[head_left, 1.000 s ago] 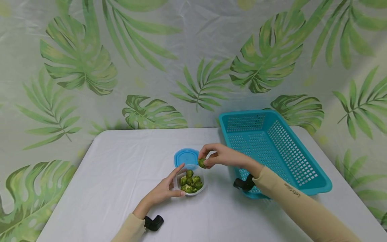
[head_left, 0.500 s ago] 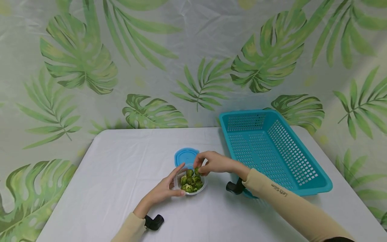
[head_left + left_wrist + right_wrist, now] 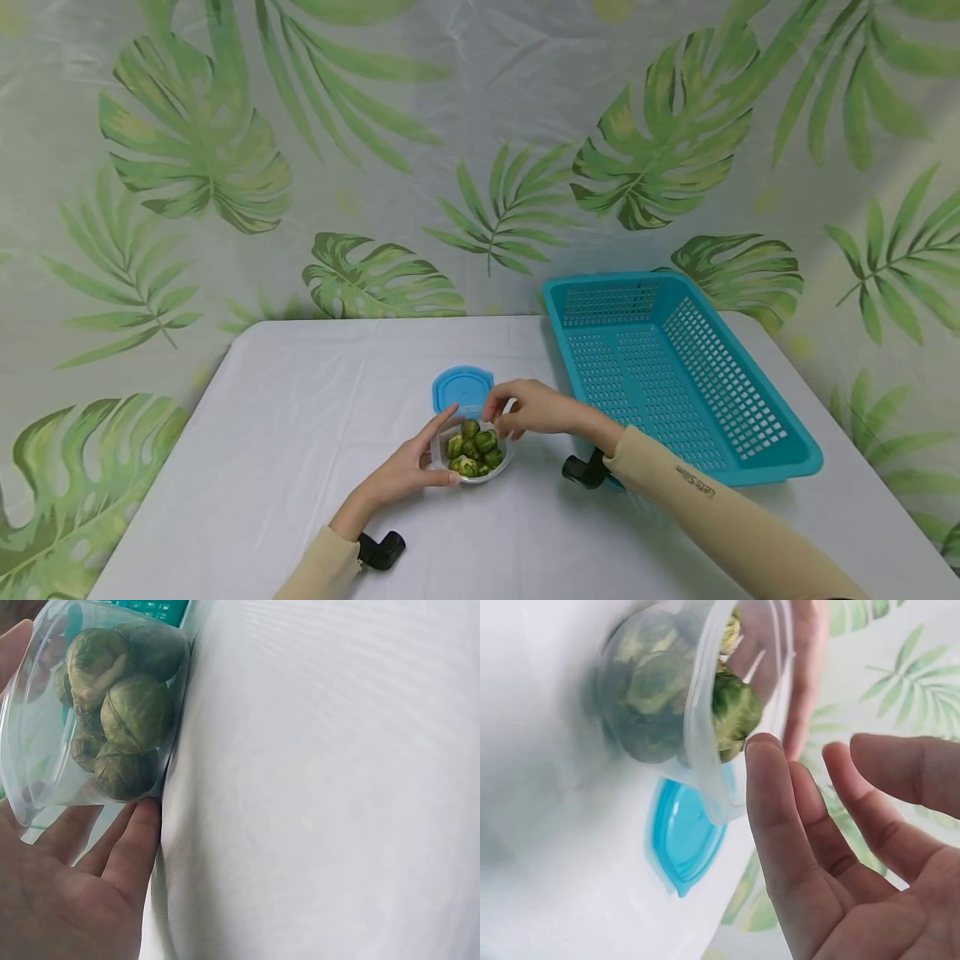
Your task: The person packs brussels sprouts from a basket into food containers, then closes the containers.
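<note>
A clear plastic tub (image 3: 41, 761) stands upright on the white table, holding several green Brussels sprouts (image 3: 470, 448). My left hand (image 3: 411, 468) grips it from the left, thumb at the near side and fingers round the far side. In the left wrist view, the fingers (image 3: 133, 855) touch its wall low down. Just above the tub's right rim is my right hand (image 3: 538, 407), with nothing between its thumb and fingers. From the right wrist, one sprout (image 3: 735, 712) shows at the tub's mouth, close to a fingertip.
A blue lid (image 3: 462, 389) lies flat right behind the tub. To the right stands a large teal perforated basket (image 3: 802, 454), partly behind the right forearm. A leaf-print cloth (image 3: 375, 167) hangs behind the table (image 3: 322, 375).
My right hand has moved left and down to the tub and let go of the sprout it held, which now lies among the others. The left hand has stayed in place.
</note>
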A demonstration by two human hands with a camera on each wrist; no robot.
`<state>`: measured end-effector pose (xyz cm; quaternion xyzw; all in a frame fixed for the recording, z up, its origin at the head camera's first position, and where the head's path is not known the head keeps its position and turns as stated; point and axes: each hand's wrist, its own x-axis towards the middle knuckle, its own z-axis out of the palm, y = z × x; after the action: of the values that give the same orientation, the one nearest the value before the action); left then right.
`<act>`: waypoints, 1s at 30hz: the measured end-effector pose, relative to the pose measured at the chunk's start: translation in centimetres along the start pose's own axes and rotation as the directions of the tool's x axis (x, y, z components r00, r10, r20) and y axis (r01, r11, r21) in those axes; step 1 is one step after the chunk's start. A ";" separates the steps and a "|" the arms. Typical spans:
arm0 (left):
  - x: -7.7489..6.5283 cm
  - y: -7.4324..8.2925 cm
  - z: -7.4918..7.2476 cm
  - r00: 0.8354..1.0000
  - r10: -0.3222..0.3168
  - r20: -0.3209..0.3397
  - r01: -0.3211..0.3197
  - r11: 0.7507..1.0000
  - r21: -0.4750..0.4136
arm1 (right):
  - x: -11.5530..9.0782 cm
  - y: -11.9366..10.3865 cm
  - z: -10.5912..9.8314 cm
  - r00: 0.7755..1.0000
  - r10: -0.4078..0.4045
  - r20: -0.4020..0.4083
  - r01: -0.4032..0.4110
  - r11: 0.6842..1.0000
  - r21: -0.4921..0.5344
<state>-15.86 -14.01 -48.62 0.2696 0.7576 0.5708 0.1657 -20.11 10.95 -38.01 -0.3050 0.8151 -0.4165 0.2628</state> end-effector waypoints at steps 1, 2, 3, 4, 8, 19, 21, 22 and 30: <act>0.0 0.0 0.0 1.000 -0.001 0.001 0.001 1.000 0.002 | -0.1 -0.1 0.0 1.000 -0.008 -0.015 0.008 1.000 0.009; 0.0 0.0 0.0 1.000 -0.002 0.001 0.002 1.000 0.008 | -0.3 -0.1 -0.1 0.999 -0.010 -0.035 0.010 1.000 0.018; 0.0 0.0 0.0 1.000 -0.004 0.001 0.004 1.000 0.010 | -0.4 -0.2 -0.1 0.998 -0.015 -0.057 0.017 1.000 0.023; 0.0 0.1 0.0 1.000 -0.006 0.001 0.006 1.000 0.013 | -0.5 -0.2 -0.1 0.997 -0.024 -0.080 0.026 0.999 0.024; 0.0 0.5 -0.1 1.000 -0.012 0.005 0.012 1.000 0.011 | -0.9 -0.4 -0.1 0.985 -0.037 -0.168 0.045 0.998 0.046; 0.1 1.6 -0.1 0.999 -0.034 0.041 0.035 0.999 -0.017 | -2.1 -1.4 0.9 0.925 -0.002 -0.380 0.071 0.983 0.168; 0.2 1.6 -0.1 0.999 -0.031 0.038 0.032 0.999 -0.014 | -2.1 -1.5 1.3 0.912 0.001 -0.409 0.082 0.979 0.184; 0.2 1.6 -0.1 0.999 -0.031 0.031 0.031 0.999 -0.015 | -2.1 -1.5 1.4 0.906 0.008 -0.424 0.082 0.978 0.193; 0.9 1.8 -0.4 0.986 -0.009 -0.169 0.006 1.000 -0.018 | -1.3 -1.4 2.9 0.850 0.112 -0.515 0.053 0.954 0.294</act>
<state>-16.45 -13.40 -46.77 0.2161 0.7650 0.5975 0.1054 -16.88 9.72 -38.09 -0.1236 0.7882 -0.5977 0.0789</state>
